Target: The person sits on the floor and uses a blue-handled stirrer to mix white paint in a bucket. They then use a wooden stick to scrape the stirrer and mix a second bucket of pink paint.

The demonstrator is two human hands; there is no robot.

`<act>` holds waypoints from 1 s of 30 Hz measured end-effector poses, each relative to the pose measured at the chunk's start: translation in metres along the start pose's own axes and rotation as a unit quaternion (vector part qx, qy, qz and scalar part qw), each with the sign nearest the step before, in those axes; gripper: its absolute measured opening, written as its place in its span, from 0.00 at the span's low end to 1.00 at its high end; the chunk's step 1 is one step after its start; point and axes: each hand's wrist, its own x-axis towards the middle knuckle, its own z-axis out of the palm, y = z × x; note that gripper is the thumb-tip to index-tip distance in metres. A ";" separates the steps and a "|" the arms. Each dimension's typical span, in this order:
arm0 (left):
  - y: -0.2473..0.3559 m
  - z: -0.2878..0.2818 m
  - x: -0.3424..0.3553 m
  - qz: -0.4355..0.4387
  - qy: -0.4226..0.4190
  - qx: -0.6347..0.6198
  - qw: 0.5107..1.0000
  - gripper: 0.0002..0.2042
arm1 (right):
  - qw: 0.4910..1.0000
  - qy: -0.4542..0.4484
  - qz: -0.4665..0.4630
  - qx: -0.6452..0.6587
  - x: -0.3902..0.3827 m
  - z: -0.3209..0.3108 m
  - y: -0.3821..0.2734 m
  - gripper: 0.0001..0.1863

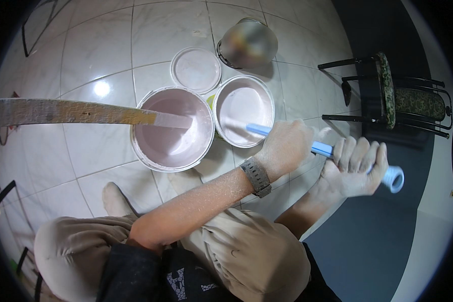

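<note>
My left hand [288, 147], with a dark watch on its wrist, is closed round a long blue plastic handle [322, 148]. Further up the same handle, my right hand [355, 166] is also wrapped round it, close to its ring-shaped top end. The handle slants down to the left into the right-hand white bucket [270, 103], which holds pale pinkish-white paint [241, 108]. Its lower end is blurred, so the tool's kind cannot be made out. Whitish residue coats both hands.
Left of it stands a larger bucket [135, 143] with pale paint and a worn wooden plank [70, 111] leaning out. Behind them are a round lid [196, 69] and a blurred can [247, 44]. A patterned chair [417, 103] is at right on the tiled floor [95, 55].
</note>
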 end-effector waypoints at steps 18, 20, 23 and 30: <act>-0.006 0.009 -0.001 0.164 0.095 -0.039 0.981 0.07 | 0.982 -0.157 -0.066 -0.084 -0.020 0.010 -0.006 0.24; -0.003 0.012 0.003 0.157 0.081 -0.085 0.981 0.06 | 0.981 -0.071 -0.061 -0.167 -0.029 0.021 -0.004 0.23; -0.018 0.018 -0.006 0.085 0.032 -0.120 0.989 0.06 | 0.961 0.022 -0.029 -0.274 -0.029 0.022 0.015 0.22; -0.006 0.009 -0.002 0.017 0.033 -0.031 0.999 0.09 | 0.998 0.047 0.003 -0.053 -0.006 0.016 0.003 0.24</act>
